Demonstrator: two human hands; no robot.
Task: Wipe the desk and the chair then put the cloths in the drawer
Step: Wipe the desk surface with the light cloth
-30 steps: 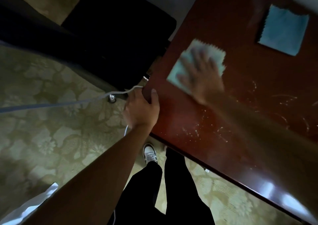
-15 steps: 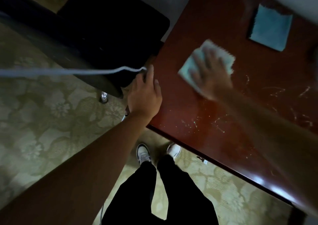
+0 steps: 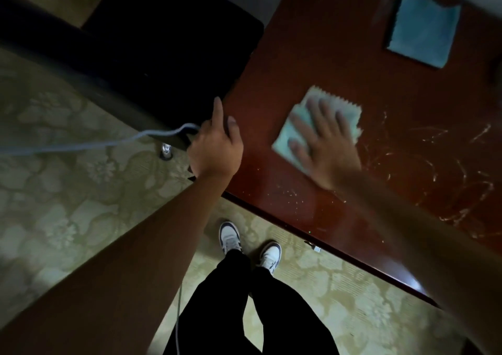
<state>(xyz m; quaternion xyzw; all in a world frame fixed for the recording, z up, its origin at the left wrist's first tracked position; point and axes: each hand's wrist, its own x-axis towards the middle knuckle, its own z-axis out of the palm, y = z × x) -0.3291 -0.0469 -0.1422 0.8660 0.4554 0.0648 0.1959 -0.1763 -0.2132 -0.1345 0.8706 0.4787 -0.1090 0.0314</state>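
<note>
A dark red wooden desk (image 3: 312, 42) fills the right of the view. My right hand (image 3: 323, 142) lies flat with its fingers spread and presses a pale green cloth (image 3: 351, 115) onto the desk near the left end. My left hand (image 3: 217, 148) holds the desk's left corner: the thumb is on top, the index finger is straight along the edge, and the other fingers are hidden below. A blue cloth (image 3: 423, 28) lies flat at the back of the desk. The black chair (image 3: 173, 36) stands left of the desk.
White streaks and specks (image 3: 448, 164) mark the desk to the right of and in front of my right hand. A grey cable (image 3: 81, 146) runs across the patterned carpet to the desk corner. A small metal fitting (image 3: 312, 246) sticks out under the front edge. My feet stand below it.
My right hand has slid the green cloth across the desk, first right and then toward me. My left hand stays at the corner, and its index finger has straightened along the edge.
</note>
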